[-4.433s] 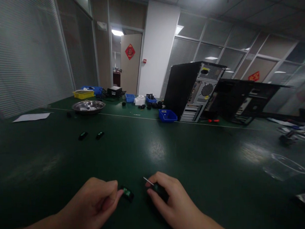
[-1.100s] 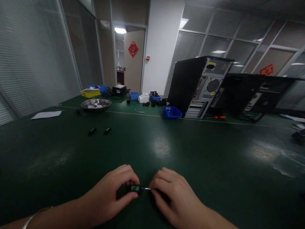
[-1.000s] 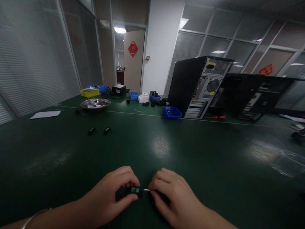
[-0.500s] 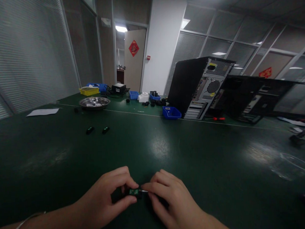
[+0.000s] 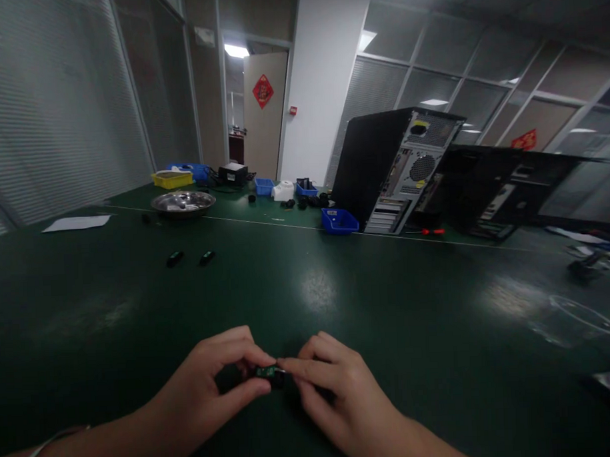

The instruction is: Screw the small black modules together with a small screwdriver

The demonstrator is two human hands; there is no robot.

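My left hand (image 5: 218,385) pinches a small black device (image 5: 269,373) with a green face between thumb and fingers, low over the green table (image 5: 367,299). At the device's right end is my right hand (image 5: 335,387), its thumb and index finger closed on a thin, shiny piece that reaches the device; most of that piece is hidden by the fingers. Farther off on the left, a black device (image 5: 174,258) and another black device (image 5: 206,258) lie side by side, each with some green on top.
Beyond them are a metal bowl (image 5: 183,203), white paper (image 5: 77,224), a yellow tray (image 5: 172,180) and a blue bin (image 5: 339,221). A computer tower (image 5: 370,166) stands behind the bin. On the right are a red-handled tool (image 5: 432,231) and a clear round container (image 5: 573,322).
The whole view has shifted slightly. My right fingertips have come closer to the device, and less of the shiny piece shows between them.
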